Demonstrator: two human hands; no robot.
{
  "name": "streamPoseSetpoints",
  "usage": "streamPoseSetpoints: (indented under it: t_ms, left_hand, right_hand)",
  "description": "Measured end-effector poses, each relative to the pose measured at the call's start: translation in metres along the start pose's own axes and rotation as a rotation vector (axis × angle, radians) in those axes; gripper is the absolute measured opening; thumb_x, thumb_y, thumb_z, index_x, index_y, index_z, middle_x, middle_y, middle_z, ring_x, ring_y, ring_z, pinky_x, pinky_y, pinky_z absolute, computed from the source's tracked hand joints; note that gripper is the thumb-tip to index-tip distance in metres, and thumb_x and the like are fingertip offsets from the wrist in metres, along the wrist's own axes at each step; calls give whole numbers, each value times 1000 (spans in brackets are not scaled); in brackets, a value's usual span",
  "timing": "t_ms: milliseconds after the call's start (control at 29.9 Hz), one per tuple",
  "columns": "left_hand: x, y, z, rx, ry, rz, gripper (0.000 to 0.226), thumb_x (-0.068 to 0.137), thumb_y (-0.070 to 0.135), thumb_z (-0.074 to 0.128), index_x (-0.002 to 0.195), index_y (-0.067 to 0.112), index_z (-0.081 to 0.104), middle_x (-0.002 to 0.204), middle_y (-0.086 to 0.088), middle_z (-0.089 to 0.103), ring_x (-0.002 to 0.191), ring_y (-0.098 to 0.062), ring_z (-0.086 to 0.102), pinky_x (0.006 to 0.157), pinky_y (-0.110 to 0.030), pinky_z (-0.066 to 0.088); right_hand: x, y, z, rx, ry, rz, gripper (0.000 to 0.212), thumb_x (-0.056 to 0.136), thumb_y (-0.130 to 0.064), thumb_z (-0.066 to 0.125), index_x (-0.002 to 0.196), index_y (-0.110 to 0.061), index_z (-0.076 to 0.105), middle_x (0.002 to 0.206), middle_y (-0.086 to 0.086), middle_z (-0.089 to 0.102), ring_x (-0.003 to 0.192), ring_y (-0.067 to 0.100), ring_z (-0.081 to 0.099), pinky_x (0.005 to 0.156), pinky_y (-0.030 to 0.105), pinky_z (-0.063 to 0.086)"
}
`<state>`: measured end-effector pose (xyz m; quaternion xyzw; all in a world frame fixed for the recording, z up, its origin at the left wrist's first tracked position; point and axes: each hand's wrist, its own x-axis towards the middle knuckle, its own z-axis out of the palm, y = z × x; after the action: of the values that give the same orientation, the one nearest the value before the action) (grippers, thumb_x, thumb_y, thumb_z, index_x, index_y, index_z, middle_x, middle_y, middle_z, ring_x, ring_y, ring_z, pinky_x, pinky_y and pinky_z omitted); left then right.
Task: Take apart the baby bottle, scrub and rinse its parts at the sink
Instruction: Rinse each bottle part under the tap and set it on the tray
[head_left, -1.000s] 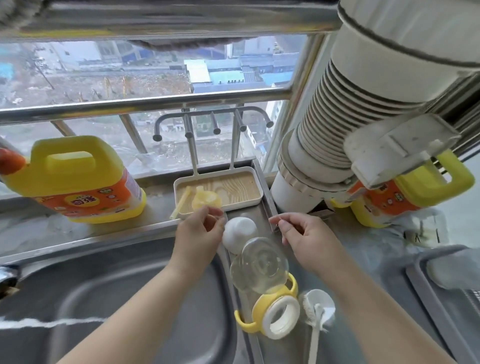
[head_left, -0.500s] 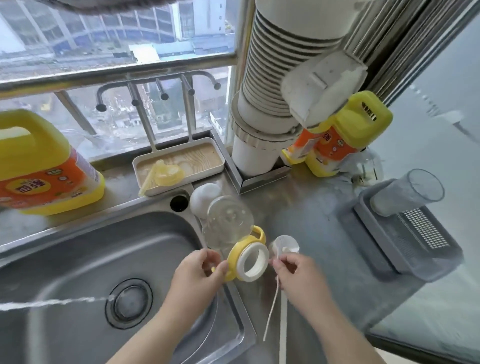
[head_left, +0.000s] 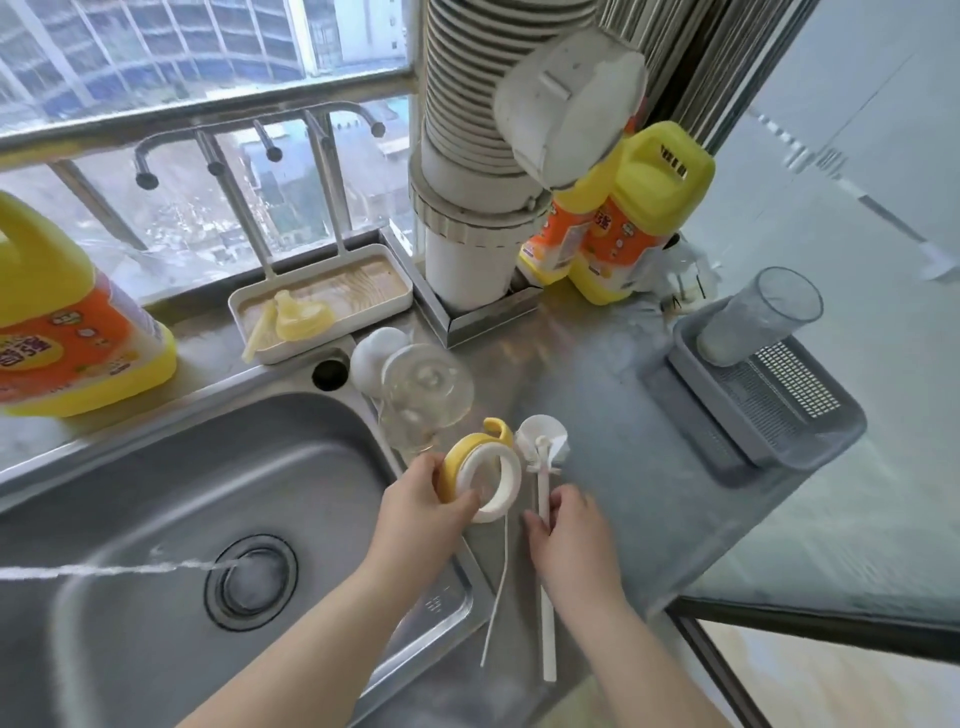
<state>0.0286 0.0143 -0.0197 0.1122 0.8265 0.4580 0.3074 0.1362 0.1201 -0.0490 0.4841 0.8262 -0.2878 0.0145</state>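
My left hand (head_left: 420, 503) grips the yellow-and-white bottle collar (head_left: 480, 475) with its curved handles, at the sink's right rim. The clear bottle body (head_left: 423, 392) lies on the counter just behind it, beside a white cap (head_left: 373, 353). My right hand (head_left: 565, 525) closes its fingers on the white handle of the bottle brush (head_left: 543, 452), whose round head lies right of the collar. A thin white straw brush (head_left: 497, 587) lies between my hands. A yellow nipple piece (head_left: 301, 319) and a yellow straw sit in the white tray (head_left: 382, 306) by the window.
Water streams from the left into the steel sink (head_left: 156, 493) toward its drain (head_left: 252, 574). Yellow detergent jugs stand at left (head_left: 67, 322) and at back right (head_left: 639, 223). A grey drain basket (head_left: 779, 395) holds a clear cup (head_left: 763, 317). A white ribbed duct (head_left: 483, 156) rises behind.
My view swung down and right. My left hand left the tray and took hold of the collar; my right hand came down onto the brush handle.
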Motion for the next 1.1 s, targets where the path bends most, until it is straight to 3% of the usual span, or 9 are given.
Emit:
streamPoseSetpoints:
  t_ms: [100,200,334,535,668,769,869,969,1103]
  left_hand:
    - [-9,-4,-6,-85,-22,-24,13,78,19,71,84,23,60,80,-4,65,66,-13,56,52,-8,40]
    - [-21,-4,-24,-308,-94,-68,17,77,13,74,91,16,64,81,-9,70,71,-15,63,62,-20,50]
    - [-41,-17,-67,-506,-156,-67,36,62,12,82,92,7,62,68,-3,66,65,-13,60,60,-25,47]
    - [-73,-58,-139,-661,-77,-127,55,41,22,81,86,3,57,65,-7,55,52,-13,48,46,-21,37]
    - [-88,-84,-178,-833,13,-156,40,64,24,78,93,4,58,69,-9,61,56,-16,52,47,-24,38]
    - [-96,-100,-203,-846,152,-155,32,83,35,63,93,5,60,72,-7,63,60,-16,54,50,-23,43]
    - [-97,-110,-218,-780,191,-79,23,89,26,60,89,3,58,72,-5,66,61,-11,57,54,-17,42]
    - [-90,-115,-226,-676,214,-35,14,95,15,51,98,3,58,75,-3,66,68,-9,59,65,-16,44]
    - [-85,-117,-234,-637,221,-2,19,95,3,49,105,12,60,83,8,70,78,1,63,71,-11,45]
  right_hand:
    - [0,1,-1,-12,-9,43,11,92,-24,52,93,-13,52,91,1,56,90,25,55,66,28,31]
    - [-9,-2,-26,90,45,34,10,94,-25,50,89,-16,48,81,-4,57,75,21,53,61,31,31]
    - [-34,-29,-55,283,-93,-211,15,95,-19,49,95,-34,47,82,-9,64,70,-5,59,62,8,40]
    - [-65,-106,-29,285,-317,-511,25,96,-30,46,106,-53,42,80,-28,62,87,-16,54,69,1,38]
    - [-82,-150,8,211,-428,-666,27,95,-23,50,103,-49,49,71,-12,62,74,-7,56,66,8,40]
    - [-91,-176,32,115,-493,-768,30,94,-18,52,89,-47,52,75,-28,61,72,-2,56,62,11,40]
    - [-98,-200,50,49,-529,-813,28,96,-25,47,76,-45,50,71,-39,55,71,-9,53,62,9,38]
    - [-99,-219,64,41,-492,-829,26,96,-36,46,81,-32,66,60,-17,58,62,1,52,61,23,40]
    - [-96,-235,69,-80,-522,-905,24,94,-40,50,79,-29,65,56,-16,54,58,5,46,58,28,37]
